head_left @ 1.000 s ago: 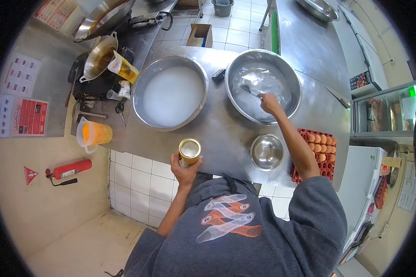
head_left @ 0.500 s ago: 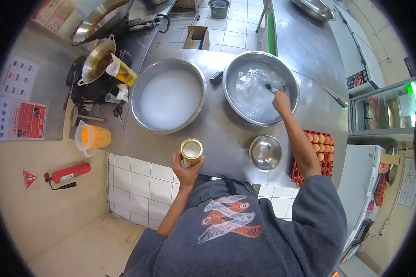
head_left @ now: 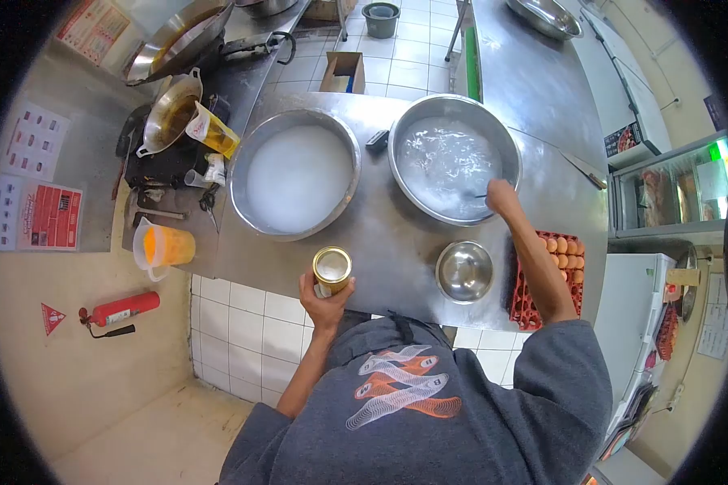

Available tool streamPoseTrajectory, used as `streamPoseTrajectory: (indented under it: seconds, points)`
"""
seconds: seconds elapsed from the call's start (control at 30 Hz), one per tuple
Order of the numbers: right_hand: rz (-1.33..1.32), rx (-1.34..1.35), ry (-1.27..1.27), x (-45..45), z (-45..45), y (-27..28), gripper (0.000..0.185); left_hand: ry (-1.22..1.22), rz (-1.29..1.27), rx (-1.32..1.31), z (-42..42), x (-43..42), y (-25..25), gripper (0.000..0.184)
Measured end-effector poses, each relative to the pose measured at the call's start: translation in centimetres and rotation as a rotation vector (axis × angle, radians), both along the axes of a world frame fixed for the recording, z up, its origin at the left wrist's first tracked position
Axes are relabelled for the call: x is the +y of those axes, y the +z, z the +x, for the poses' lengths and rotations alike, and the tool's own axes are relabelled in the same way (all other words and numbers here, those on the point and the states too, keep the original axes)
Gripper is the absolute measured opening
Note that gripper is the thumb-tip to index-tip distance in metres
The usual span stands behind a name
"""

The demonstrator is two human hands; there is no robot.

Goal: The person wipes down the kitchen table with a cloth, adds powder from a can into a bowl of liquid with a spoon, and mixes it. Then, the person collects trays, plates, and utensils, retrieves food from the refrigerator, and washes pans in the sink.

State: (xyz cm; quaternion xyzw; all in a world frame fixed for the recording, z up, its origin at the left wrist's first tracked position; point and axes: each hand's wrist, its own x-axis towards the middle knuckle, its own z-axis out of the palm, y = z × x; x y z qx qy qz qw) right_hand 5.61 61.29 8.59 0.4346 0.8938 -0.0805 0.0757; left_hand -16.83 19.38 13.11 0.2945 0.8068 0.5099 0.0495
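Observation:
My left hand point(head_left: 325, 302) is wrapped round a gold-rimmed can point(head_left: 332, 265) at the table's front edge. My right hand point(head_left: 501, 196) is closed on a utensil point(head_left: 480, 196) whose far end dips into the liquid, at the right rim of a large steel bowl point(head_left: 398, 162). Rippled, clear-looking liquid fills much of that bowl. To its left stands a second large bowl point(head_left: 236, 187) with white, cloudy contents. A small steel bowl point(head_left: 464, 272) sits below my right hand, and beside it a red tray point(head_left: 524, 303) holds several brown eggs point(head_left: 570, 254).
On the left are a jug with orange contents point(head_left: 167, 245), a jug of yellow liquid point(head_left: 213, 131), scissors point(head_left: 209, 206) and a pan point(head_left: 172, 113). A small black device point(head_left: 377, 141) lies between the large bowls. A knife point(head_left: 584, 170) rests at the right.
My right hand has moved right and towards me with the utensil, from the middle of the bowl to its lower right rim. My left hand still holds the can in about the same place.

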Motion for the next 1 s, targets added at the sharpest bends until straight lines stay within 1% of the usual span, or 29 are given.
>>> streamPoseTrajectory:
  seconds: [0.03,0.07,0.17,0.27,0.37,0.47,0.57,0.67,0.77,0.8,0.9,1.0]
  points:
    - [0.055,0.04,-0.062,0.5,0.1,0.4,0.017,-0.002,0.004,-0.002,0.0,0.0,-0.2,0.057]
    - [0.11,0.063,-0.142,1.3,-0.2,-0.2,0.016,-0.005,0.008,-0.002,0.0,-0.1,-0.7,0.058]
    - [0.257,0.16,-0.171,2.9,-2.1,-2.3,0.02,-0.006,0.014,0.005,0.3,-0.1,-0.6,0.059]
    - [0.181,0.3,-0.152,4.0,-5.0,-4.8,0.017,-0.004,0.003,0.031,0.4,-0.2,0.2,0.06]
    - [0.017,0.41,0.05,3.4,-7.1,-6.8,0.025,0.005,0.028,0.013,0.4,-0.3,0.0,0.059]
    - [-0.158,0.381,0.084,-0.1,-7.6,-3.0,0.029,0.016,0.033,-0.009,0.3,-0.4,-0.1,0.059]
    - [-0.252,0.287,0.193,-0.9,-4.7,-2.1,0.028,0.005,0.016,-0.002,0.1,-0.3,0.2,0.057]
    - [-0.188,0.015,0.125,-0.2,-1.2,-1.4,0.023,-0.007,0.004,-0.002,0.2,-0.1,0.7,0.054]
    - [0.012,0.05,-0.104,1.0,0.5,-1.2,0.019,-0.021,0.011,0.013,0.1,0.2,0.6,0.055]
    - [0.116,0.083,-0.142,1.6,0.6,-2.0,0.018,-0.027,0.015,0.022,0.1,0.3,0.5,0.056]
    - [0.19,0.226,-0.241,3.8,-0.8,-4.6,0.019,-0.036,0.021,0.009,0.4,0.5,0.6,0.057]
    - [0.188,0.513,-0.177,4.5,-3.7,-7.3,0.029,-0.046,0.023,0.023,0.4,0.4,0.2,0.057]
